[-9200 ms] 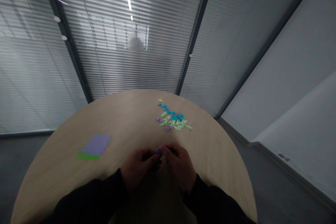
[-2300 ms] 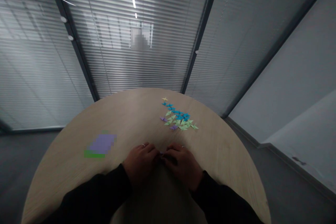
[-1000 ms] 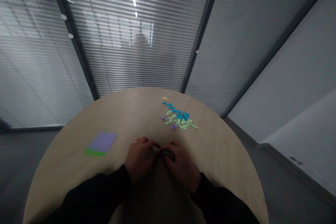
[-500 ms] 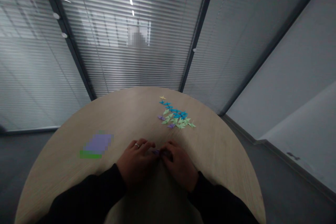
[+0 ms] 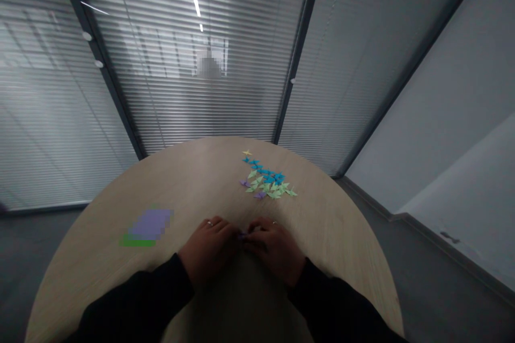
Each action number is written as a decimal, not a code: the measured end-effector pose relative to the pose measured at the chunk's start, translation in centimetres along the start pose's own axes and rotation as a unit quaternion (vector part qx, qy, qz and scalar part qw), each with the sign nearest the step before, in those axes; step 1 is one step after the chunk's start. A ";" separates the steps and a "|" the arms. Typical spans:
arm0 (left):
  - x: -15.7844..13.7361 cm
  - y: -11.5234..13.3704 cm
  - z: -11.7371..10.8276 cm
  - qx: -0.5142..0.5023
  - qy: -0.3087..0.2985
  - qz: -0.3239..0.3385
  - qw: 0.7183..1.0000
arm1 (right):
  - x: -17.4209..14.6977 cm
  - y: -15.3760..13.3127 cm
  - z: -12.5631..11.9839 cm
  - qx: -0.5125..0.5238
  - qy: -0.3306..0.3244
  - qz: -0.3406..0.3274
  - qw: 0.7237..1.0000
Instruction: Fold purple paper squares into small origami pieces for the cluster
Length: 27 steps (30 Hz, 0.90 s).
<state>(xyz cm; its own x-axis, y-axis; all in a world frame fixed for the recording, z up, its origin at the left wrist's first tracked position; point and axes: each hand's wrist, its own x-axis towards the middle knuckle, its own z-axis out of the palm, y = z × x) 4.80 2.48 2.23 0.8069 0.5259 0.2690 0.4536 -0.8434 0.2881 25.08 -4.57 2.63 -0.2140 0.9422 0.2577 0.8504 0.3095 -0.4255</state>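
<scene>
Close together over the near middle of the table, my left hand (image 5: 211, 248) and my right hand (image 5: 276, 248) pinch a small folded piece of purple paper (image 5: 242, 236) between them. Only a bit of it shows; the fingers cover the rest. Each hand is closed, with its fingers curled inward, and wears a ring. Beyond my hands lie several folded paper figures: blue ones (image 5: 269, 174), pale green ones (image 5: 276, 189), purple ones (image 5: 260, 195) and a yellow one (image 5: 247, 153) farthest away.
On the left of the round wooden table (image 5: 193, 171) lies a stack of purple paper (image 5: 149, 223) with green paper (image 5: 138, 242) under it, blurred by pixels. Behind the table stand glass panels with blinds (image 5: 209, 112); a pale wall (image 5: 438, 118) is at the right.
My right hand's fingers have drawn in closer around the purple paper, and my left fingers have curled in. The whole view has shifted slightly. The paper figures lie as before.
</scene>
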 end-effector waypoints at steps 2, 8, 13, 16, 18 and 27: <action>0.0 -0.2 0.1 -0.007 0.007 -0.003 1.000 | 0.1 0.2 0.4 0.000 0.012 -0.004 1.000; -0.1 -0.2 0.0 0.010 0.009 0.025 1.000 | 0.0 0.2 0.6 -0.024 0.017 -0.029 0.999; 0.0 -0.4 0.1 0.003 0.021 0.027 0.999 | -0.3 0.2 0.3 -0.001 -0.009 -0.043 0.999; 0.1 -0.4 0.0 0.010 0.013 0.017 1.000 | -0.5 0.3 0.1 0.013 -0.022 -0.039 0.999; 0.3 -0.2 -0.2 0.016 0.003 0.012 1.000 | -0.5 0.4 0.1 0.022 -0.022 -0.032 0.999; 0.6 0.6 -0.5 0.089 -0.017 0.045 0.995 | -0.5 0.1 0.1 -0.007 -0.011 -0.028 1.000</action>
<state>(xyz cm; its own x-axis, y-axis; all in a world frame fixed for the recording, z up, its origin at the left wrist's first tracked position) 5.39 2.33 3.00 0.8580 0.4463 0.2543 0.4368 -0.8944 0.0962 25.18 -5.04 2.36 -0.2715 0.9263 0.2613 0.8431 0.3598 -0.3996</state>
